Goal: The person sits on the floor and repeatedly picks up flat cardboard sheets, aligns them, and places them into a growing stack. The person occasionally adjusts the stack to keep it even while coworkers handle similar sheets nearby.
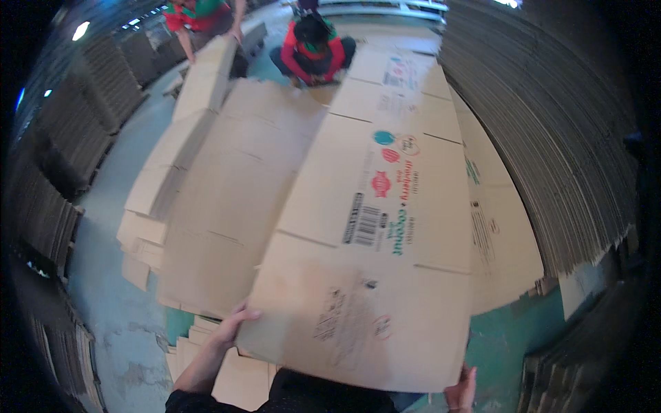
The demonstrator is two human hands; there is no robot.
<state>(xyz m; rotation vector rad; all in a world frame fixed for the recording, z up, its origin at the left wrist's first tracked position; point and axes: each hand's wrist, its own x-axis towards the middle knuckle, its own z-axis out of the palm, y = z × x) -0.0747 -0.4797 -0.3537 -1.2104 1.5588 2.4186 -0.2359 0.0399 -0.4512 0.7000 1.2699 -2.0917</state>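
**A:** Fingers (249, 315) of the left hand (233, 329) are curled over the near-left edge of the printed cardboard sheet (375, 227), thumb under, closed on it. Head view only, so that's all the angles we get.

**B:** Right side?

**A:** Right hand (461, 392) is at the sheet's near-right corner, low in frame. Fingers wrap up around the edge, so it's gripping too, but half of it is cut off by the picture's edge.

**B:** Where's the sheet relative to the hands?

**A:** Straight ahead of both. Its long axis runs away from the person, near edge at the hands, far end up by the crouching person in red and green (313, 48). It's tilted a bit, far end leaning right.

**B:** Which hand is nearer its middle?

**A:** Left, I'd say. It sits further up the sheet's side; the right one is back at the very corner.

**B:** What's under it?

**A:** Plain cardboard sheets (227, 199) lie left of the printed sheet and partly beneath it, flat on the floor (117, 323). Right of the printed sheet, a tall stack of flattened cardboard (551, 151) stands close beside it. A second person in red (200, 14) is beyond the plain sheets, far left of the printed one.
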